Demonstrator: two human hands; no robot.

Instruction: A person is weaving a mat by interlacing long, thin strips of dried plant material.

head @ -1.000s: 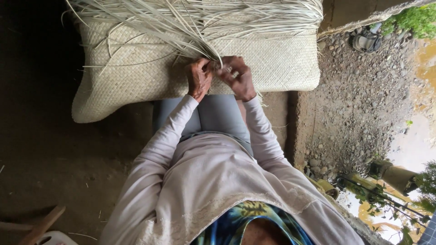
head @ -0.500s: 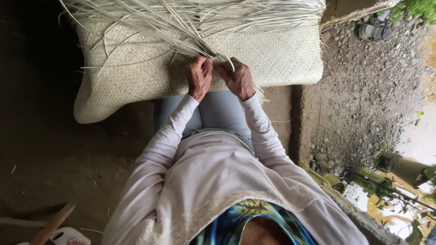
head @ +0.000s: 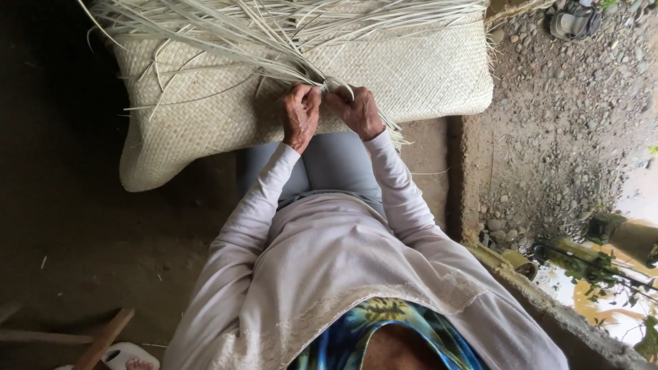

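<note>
A: What changed, left to right?
B: Left hand point(head: 300, 116) and right hand point(head: 356, 112) have drawn together since a second ago, both pinching pale loose strips point(head: 274, 41) at the woven mat's point(head: 199, 116) near edge; plaiting apparently proceeds.
A: Surroundings?
B: Wooden stick point(head: 103, 339) lower left; gravel point(head: 569, 137) and sandal point(head: 572, 22) right. Strips trailing across the mat crowd the fingers.

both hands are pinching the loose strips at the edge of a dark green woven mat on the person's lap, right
Not quite: the woven mat is pale straw colour, not dark green. The rest holds. In the head view the left hand and right hand sit close together, pinching the loose strips where they leave the mat's woven edge, over the person's lap.
</note>
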